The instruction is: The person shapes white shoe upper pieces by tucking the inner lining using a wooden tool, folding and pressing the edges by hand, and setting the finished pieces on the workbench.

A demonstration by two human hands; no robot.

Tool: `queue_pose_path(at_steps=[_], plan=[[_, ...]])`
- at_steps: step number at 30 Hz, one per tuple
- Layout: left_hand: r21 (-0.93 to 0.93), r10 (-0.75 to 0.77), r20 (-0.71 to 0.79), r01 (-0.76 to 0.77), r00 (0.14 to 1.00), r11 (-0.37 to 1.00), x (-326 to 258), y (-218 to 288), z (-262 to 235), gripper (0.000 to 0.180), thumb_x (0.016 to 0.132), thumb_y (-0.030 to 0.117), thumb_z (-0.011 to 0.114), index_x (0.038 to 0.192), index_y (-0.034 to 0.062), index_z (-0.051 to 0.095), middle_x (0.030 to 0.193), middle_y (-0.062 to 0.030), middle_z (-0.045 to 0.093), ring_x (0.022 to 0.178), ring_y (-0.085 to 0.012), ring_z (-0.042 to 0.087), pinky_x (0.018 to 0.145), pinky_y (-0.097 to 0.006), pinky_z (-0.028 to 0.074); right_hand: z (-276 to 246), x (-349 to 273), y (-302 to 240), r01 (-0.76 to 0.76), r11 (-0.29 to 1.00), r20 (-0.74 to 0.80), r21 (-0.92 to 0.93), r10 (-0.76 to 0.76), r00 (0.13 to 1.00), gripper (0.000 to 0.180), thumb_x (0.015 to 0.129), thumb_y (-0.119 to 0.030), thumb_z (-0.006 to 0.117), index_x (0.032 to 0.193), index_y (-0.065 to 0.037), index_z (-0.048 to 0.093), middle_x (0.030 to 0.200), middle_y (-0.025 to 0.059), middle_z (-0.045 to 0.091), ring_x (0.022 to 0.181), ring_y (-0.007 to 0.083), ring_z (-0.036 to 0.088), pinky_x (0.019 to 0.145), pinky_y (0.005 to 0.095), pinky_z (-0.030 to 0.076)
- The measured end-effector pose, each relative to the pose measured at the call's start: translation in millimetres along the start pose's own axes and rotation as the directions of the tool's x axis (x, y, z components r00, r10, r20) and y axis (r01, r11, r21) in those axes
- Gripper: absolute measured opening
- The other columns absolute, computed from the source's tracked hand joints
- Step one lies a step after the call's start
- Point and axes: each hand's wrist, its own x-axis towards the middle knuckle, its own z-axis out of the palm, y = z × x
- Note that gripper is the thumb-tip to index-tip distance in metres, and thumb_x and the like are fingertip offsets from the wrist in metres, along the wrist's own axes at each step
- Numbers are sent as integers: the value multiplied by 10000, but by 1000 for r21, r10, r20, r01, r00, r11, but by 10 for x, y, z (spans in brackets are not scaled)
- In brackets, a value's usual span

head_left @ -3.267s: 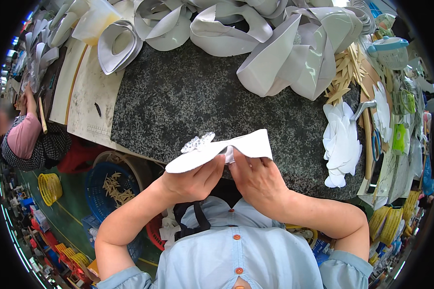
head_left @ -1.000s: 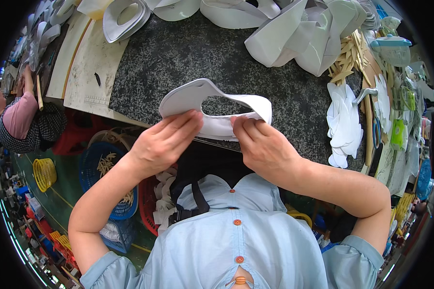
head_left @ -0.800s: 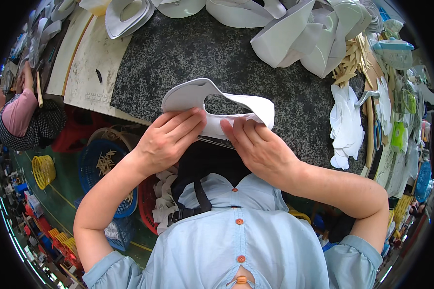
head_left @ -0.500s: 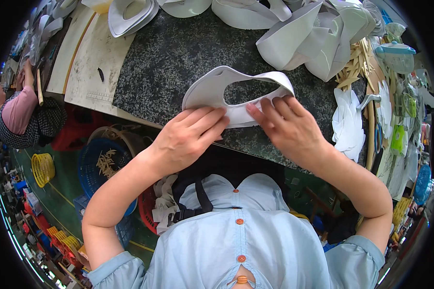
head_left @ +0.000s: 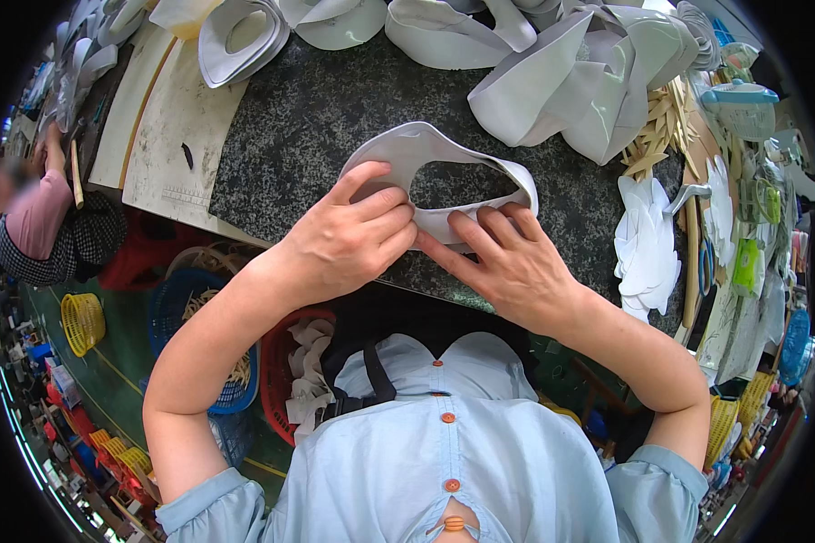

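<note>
A white loop-shaped piece of flexible sheet (head_left: 391, 149) is held over the near edge of the black-speckled desk (head_left: 308, 136), its near band pinched by the left hand (head_left: 358, 237) and right hand (head_left: 516, 258). The band is best pressed evenly (creases would probably show). Below, slender pale slivers (head_left: 199, 303) are held in a round blue plastic basket (head_left: 231, 395), crumpled white pieces (head_left: 310, 362) in a red plastic basket (head_left: 274, 389).

Workshop, speckled dark worktop (head_left: 317, 118), heaped white pieces (head_left: 520, 95), blue basket (head_left: 166, 317), co-worker (head_left: 41, 217) nearby
</note>
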Motion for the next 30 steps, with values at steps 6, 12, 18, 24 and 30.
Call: queue_pose_path(at_steps=[6,12,18,24,30], plan=[[-211,-121,-147,88,982,974,28,-132,89,128,783,54,652,911,55,654,971,-61,712,925,-246,700,958,-411,551,40,48,36,-21,999,-70,29,23,997,585,867,-198,606,1443,-156,516,1222,61,522,1018,210,540,922,364,424],[-272,-203,-112,167,973,948,45,-168,93,158,765,4,633,908,66,661,873,-63,711,853,-258,706,840,-383,581,8,91,75,28,998,-150,63,-18,988,520,863,-197,608,1380,-158,568,1206,40,524,985,171,535,852,327,418],[-244,-239,-110,207,965,947,133,-163,88,147,745,19,656,886,62,658,813,-63,688,754,-262,684,661,-363,539,-39,183,33,29,1000,-1,3,-29,1000,448,860,-210,620,1304,-151,621,1154,21,534,950,158,526,789,332,398],[-240,-206,-79,182,975,953,128,-116,50,125,762,9,639,874,64,648,802,-71,683,730,-262,682,660,-361,544,-16,187,12,38,999,-4,21,-38,999,483,863,-209,615,1331,-90,608,1149,30,539,969,173,519,804,329,390],[-267,-321,-100,285,942,921,173,-109,80,79,804,22,647,874,58,641,817,-73,691,723,-271,691,620,-368,541,-67,157,-91,-64,998,82,6,63,995,549,879,-191,588,1419,-97,546,1316,118,505,1086,191,501,900,323,379]])
